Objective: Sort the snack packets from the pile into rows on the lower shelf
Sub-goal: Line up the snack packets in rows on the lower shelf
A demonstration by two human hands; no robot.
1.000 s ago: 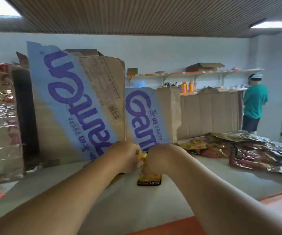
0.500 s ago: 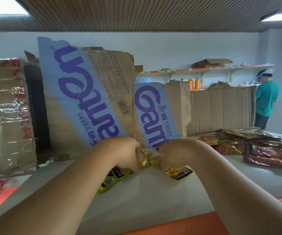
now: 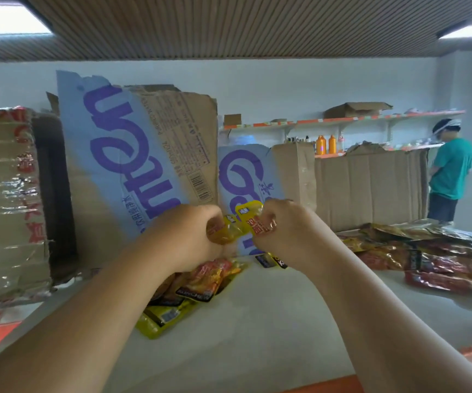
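Note:
Both my hands are raised over the pale shelf surface (image 3: 257, 321). My left hand (image 3: 189, 236) grips a yellow snack packet (image 3: 226, 232) by its left part. My right hand (image 3: 283, 231) pinches the adjoining yellow packet (image 3: 250, 212) at its right. Below my left hand several yellow and orange packets (image 3: 198, 282) lie in a short line on the shelf. Another small yellow packet (image 3: 270, 260) lies under my right wrist, partly hidden. A pile of red and gold packets (image 3: 433, 256) lies at the right.
Flattened cardboard with purple lettering (image 3: 132, 165) stands along the back. A taped cardboard box (image 3: 5, 199) stands at the left. A plain cardboard sheet (image 3: 368, 188) backs the pile. A person in a teal shirt (image 3: 450, 171) stands far right by wall shelves (image 3: 342, 120).
Both hands have risen from the shelf, lifting yellow packets between them. More packets now lie below my left hand. The view has shifted left.

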